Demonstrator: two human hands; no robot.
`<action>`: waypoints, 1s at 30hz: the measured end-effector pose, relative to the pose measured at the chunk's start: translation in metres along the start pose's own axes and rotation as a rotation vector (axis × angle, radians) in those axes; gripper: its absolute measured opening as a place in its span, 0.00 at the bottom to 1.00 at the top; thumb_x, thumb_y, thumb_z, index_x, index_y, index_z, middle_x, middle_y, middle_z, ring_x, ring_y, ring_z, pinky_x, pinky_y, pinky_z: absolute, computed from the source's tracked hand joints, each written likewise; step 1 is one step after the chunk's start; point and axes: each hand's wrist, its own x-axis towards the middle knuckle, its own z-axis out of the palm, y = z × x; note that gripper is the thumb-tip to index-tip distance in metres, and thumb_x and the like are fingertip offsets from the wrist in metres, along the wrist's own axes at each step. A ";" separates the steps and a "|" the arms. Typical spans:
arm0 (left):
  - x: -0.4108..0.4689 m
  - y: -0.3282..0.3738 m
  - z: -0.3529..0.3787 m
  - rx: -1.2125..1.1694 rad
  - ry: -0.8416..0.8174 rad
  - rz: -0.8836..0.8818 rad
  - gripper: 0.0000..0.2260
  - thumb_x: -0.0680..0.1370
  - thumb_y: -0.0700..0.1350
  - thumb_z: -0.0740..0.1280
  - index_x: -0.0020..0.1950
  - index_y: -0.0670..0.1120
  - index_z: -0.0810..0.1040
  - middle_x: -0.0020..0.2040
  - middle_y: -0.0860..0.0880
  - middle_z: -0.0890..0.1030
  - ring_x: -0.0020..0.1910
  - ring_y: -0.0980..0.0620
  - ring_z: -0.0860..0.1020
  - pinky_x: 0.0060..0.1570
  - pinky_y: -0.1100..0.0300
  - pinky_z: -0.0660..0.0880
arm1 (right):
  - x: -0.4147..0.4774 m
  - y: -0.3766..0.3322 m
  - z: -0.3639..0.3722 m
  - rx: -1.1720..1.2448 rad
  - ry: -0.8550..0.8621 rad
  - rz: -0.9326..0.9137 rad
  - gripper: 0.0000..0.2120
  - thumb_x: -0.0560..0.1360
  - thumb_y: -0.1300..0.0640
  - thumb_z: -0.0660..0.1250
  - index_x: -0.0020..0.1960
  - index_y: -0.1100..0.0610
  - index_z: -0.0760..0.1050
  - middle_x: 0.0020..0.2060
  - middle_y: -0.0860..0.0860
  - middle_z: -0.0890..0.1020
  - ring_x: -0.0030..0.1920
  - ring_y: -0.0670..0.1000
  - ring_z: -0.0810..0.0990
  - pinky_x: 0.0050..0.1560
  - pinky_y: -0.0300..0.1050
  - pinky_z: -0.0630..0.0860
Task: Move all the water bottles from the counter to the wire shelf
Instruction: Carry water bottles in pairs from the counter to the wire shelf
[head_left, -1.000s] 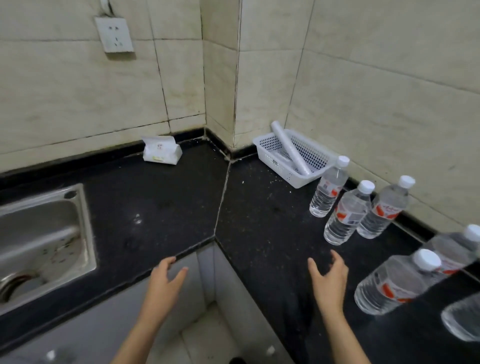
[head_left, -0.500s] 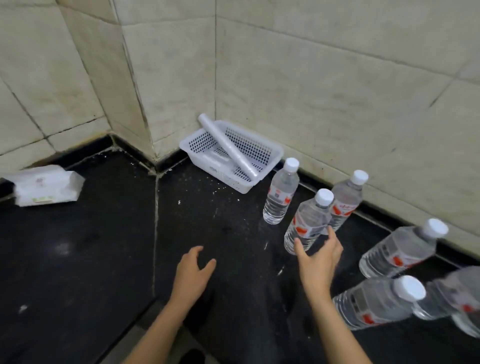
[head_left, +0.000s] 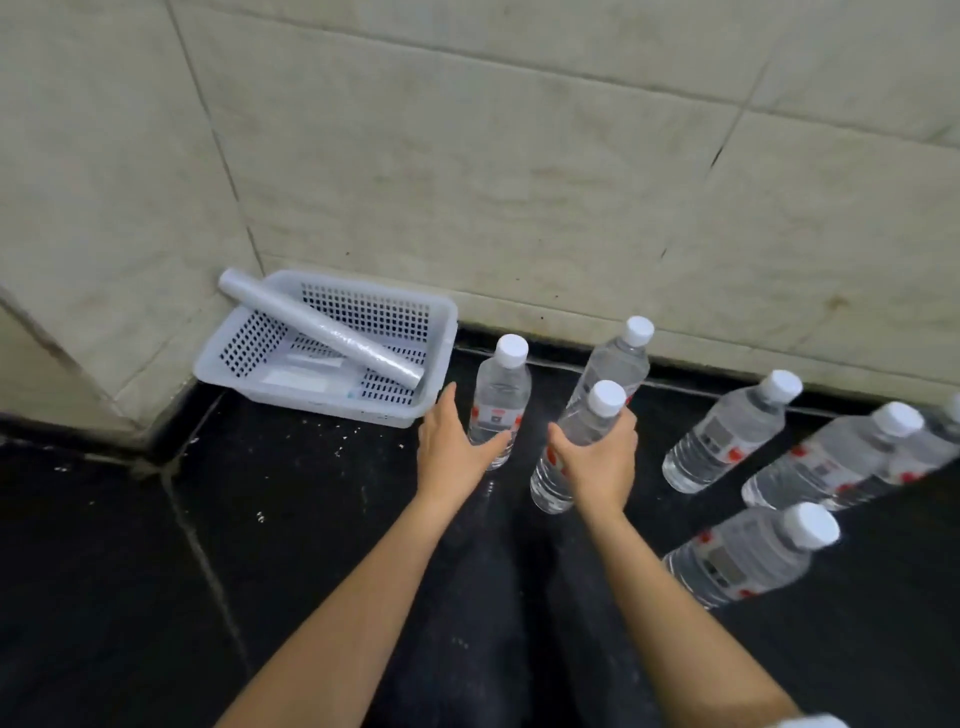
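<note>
Clear plastic w/ white caps and red labels: the water bottles are all standing on the black worktop, strung along its back edge from beside the corner basket out to the right. None moved yet afaict, and the wire shelf isn't in shot.

Right hand is wrapped round the near bottle about mid-body, thumb one side, fingers the other. Left hand is spread w/ fingers straight, cupped at the left-most bottle. Its thumb lies across the front, prob touching but not clamped. Hands are apart, one bottle each.

What could go wrong imo:
- The back bottle stands right behind the near one, v. close. Lift at an angle and the base or knuckles clip it, so it tips and maybe dominoes into the ones to the right.
- Left-most bottle is just beside the white basket, which has a plastic roll lying across it. The left fingers have to go in between bottle and basket. It's a tight gap, so they could shove the basket or push the bottle over instead of closing round it.
- These look full and thin-walled. A one-handed mid-body squeeze can flex and slip, esp. carrying two at once.

I'd lift straight up first, then swing away.
</note>
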 end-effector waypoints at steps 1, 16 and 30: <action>0.005 0.005 0.003 0.008 -0.006 0.025 0.42 0.68 0.51 0.73 0.74 0.46 0.53 0.74 0.43 0.60 0.73 0.45 0.58 0.69 0.48 0.60 | 0.000 0.002 -0.002 -0.007 -0.001 -0.007 0.34 0.64 0.51 0.75 0.64 0.57 0.64 0.58 0.57 0.73 0.58 0.59 0.74 0.54 0.51 0.71; 0.039 0.011 0.004 -0.062 -0.240 0.159 0.34 0.66 0.45 0.75 0.68 0.51 0.62 0.57 0.53 0.74 0.57 0.53 0.73 0.58 0.55 0.70 | 0.006 0.013 -0.013 -0.060 -0.125 -0.073 0.33 0.61 0.51 0.75 0.62 0.54 0.64 0.59 0.55 0.77 0.58 0.56 0.76 0.59 0.54 0.73; 0.008 -0.005 -0.035 -0.104 -0.546 0.236 0.33 0.65 0.35 0.74 0.60 0.56 0.63 0.52 0.60 0.73 0.57 0.52 0.74 0.55 0.58 0.70 | -0.028 0.021 -0.047 -0.039 -0.257 -0.116 0.26 0.62 0.56 0.75 0.54 0.47 0.65 0.49 0.47 0.77 0.51 0.50 0.76 0.54 0.47 0.73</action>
